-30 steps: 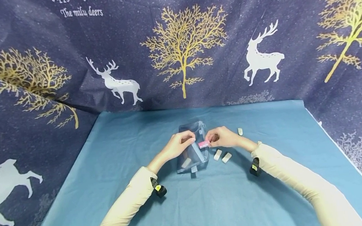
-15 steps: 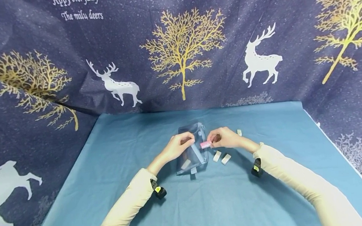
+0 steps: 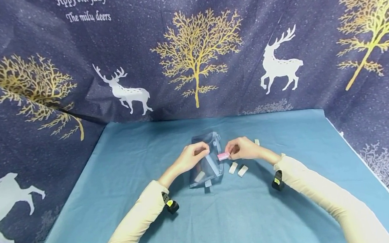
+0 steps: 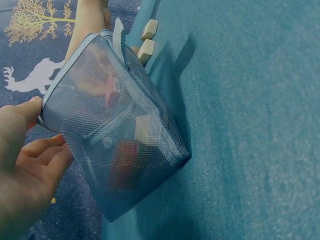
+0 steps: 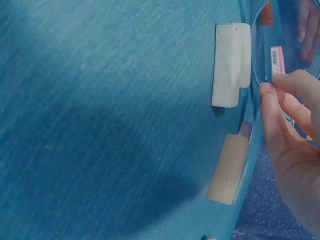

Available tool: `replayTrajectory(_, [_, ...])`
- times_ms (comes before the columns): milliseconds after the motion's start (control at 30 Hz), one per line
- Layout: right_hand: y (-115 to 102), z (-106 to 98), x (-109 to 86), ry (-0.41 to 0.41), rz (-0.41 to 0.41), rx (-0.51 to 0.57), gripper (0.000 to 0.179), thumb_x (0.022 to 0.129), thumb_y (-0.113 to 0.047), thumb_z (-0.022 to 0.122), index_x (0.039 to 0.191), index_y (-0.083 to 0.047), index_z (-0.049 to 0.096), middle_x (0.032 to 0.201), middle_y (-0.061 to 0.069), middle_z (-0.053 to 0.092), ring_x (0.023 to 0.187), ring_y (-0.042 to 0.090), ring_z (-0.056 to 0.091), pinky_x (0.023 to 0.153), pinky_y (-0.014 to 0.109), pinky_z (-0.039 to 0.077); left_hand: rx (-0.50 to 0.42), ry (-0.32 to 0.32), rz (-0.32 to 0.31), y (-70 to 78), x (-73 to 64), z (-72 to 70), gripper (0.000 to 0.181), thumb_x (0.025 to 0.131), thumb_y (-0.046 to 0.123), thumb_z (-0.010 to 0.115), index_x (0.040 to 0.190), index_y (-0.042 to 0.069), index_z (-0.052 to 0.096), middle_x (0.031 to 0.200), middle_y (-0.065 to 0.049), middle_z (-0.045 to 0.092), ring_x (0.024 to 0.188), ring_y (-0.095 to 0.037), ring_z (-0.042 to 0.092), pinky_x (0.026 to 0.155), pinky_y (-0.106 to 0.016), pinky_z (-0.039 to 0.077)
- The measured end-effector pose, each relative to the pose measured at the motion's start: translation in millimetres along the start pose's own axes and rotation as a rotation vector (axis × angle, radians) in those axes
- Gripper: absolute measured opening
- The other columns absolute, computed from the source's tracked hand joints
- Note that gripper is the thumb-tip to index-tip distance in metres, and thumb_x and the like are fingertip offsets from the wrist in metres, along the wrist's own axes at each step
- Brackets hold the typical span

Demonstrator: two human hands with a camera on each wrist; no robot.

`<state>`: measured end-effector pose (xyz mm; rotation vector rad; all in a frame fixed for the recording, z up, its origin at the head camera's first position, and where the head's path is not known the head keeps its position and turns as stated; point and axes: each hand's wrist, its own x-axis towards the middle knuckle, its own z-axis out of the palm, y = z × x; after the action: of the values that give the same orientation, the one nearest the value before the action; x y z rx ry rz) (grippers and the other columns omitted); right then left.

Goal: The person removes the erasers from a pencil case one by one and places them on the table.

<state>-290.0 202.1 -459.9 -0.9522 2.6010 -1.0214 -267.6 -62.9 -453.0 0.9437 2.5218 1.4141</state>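
My left hand (image 3: 191,155) pinches the opening edge of a blue see-through mesh zip pouch (image 4: 95,160), holding it up from the cloth. Inside the mesh, a whitish block (image 4: 146,130) and a red piece (image 4: 124,162) show dimly. At the pouch's right side, my right hand (image 3: 242,149) pinches a small eraser in a pink sleeve (image 3: 223,156), which has a barcode on it in the right wrist view. In the left wrist view the pink eraser appears blurred through the mesh.
Two whitish blocks (image 3: 233,168) lie on the blue cloth (image 3: 225,220) near my right hand. Another pale block (image 3: 257,142) is farther back, behind the right wrist. A dark curtain (image 3: 131,45) printed with deer and trees rises behind the table.
My right hand has shifted slightly to the right with the pink eraser, which now sits nearer the pouch's right edge. The left hand and pouch stay nearly in place.
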Motion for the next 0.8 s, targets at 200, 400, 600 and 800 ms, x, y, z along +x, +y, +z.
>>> replayTrajectory(200, [1.3,-1.2,-2.5,-0.001,0.007,0.012,0.019,0.073,-0.003,0.067,0.089,-0.013,0.067,0.078,-0.002,0.069,0.07,0.008,0.065,0.067,0.021,0.053,0.002,0.011,-0.017,3.7,-0.9,2.5,0.014,0.092,0.029,0.053,0.1,0.021,0.061,0.104,-0.005,0.065,0.091,-0.011,0.059,0.079,-0.032,0.048])
replayTrajectory(400, [2.6,-3.4,-4.1,-0.007,-0.003,0.003,0.018,0.072,-0.006,0.07,0.089,-0.013,0.067,0.079,-0.002,0.069,0.069,0.006,0.065,0.068,0.021,0.052,0.026,0.032,-0.034,7.8,-1.7,5.2,0.014,0.093,0.019,0.051,0.102,0.014,0.061,0.103,-0.012,0.064,0.083,-0.022,0.056,0.074,-0.032,0.045])
replayTrajectory(600, [5.5,-6.3,-5.8,-0.029,0.0,-0.011,0.019,0.071,-0.005,0.069,0.088,-0.014,0.067,0.078,-0.003,0.068,0.068,0.006,0.064,0.067,0.021,0.052,0.005,0.014,-0.042,5.0,-1.9,3.2,0.012,0.092,0.029,0.053,0.099,0.023,0.061,0.098,-0.001,0.064,0.076,-0.021,0.059,0.066,-0.026,0.045])
replayTrajectory(800, [5.1,-8.3,-7.8,-0.061,0.008,0.003,0.018,0.071,-0.005,0.069,0.087,-0.014,0.067,0.078,-0.002,0.068,0.069,0.007,0.064,0.067,0.021,0.052,-0.001,-0.011,-0.006,1.3,-0.4,1.3,0.013,0.091,0.035,0.052,0.098,0.027,0.061,0.1,-0.002,0.064,0.078,-0.011,0.055,0.07,-0.025,0.045])
